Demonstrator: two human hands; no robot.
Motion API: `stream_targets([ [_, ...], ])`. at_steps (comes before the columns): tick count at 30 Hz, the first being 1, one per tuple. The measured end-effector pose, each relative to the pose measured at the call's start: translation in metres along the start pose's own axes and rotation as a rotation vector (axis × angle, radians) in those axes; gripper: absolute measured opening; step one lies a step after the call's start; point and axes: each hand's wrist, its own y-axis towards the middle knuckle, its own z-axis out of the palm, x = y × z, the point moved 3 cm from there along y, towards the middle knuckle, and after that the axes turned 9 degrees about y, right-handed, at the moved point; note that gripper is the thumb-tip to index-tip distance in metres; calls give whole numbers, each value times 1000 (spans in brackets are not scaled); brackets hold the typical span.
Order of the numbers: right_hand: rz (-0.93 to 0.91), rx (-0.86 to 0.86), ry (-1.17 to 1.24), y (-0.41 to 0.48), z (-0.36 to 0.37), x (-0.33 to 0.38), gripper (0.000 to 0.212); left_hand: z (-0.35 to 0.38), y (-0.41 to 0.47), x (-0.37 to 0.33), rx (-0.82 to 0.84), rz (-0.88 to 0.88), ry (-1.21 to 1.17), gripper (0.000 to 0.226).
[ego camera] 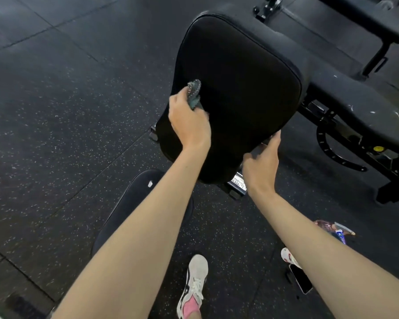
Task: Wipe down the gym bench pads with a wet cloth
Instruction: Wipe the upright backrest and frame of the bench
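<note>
Cloth (194, 93), dark teal and crumpled, against black pad (240, 88) edge.

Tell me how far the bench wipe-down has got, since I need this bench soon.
Done: nothing can be confirmed; no wet streaks show on the dark back pad. In hand: the left hand presses a bunched cloth against that pad's left edge, while the right hand steadies its lower edge. Left: the seat pad beyond still carries pale marks, so it looks unwiped.
</note>
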Motion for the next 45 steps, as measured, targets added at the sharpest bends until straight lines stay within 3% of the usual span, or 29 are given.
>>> stream_targets([
  [8,11,-16,60,-2,3,1,94,13,-69,10,310,496,58,45],
  [10,28,-12,72,-1,3,2,93,3,-65,13,278,449,31,43],
  [14,66,-1,81,2,1,4,89,-21,-20,21,10,25,-87,46],
  [16,58,-4,96,3,-1,6,86,-25,-2,17,-27,-52,-117,48],
  [23,40,29,153,0,-15,5,81,12,-52,-12,110,146,-44,43],
  [31,4,36,80,0,-30,5,67,30,-103,11,368,571,53,49],
  [33,23,48,68,-2,-31,3,74,19,-96,13,285,486,32,48],
  [35,34,53,36,-2,-32,3,81,4,-77,13,124,261,-11,44],
  [38,28,42,-16,-1,-32,5,79,-4,-48,7,14,76,-54,42],
  [45,28,67,11,0,-35,5,80,29,-94,-16,204,349,1,42],
])
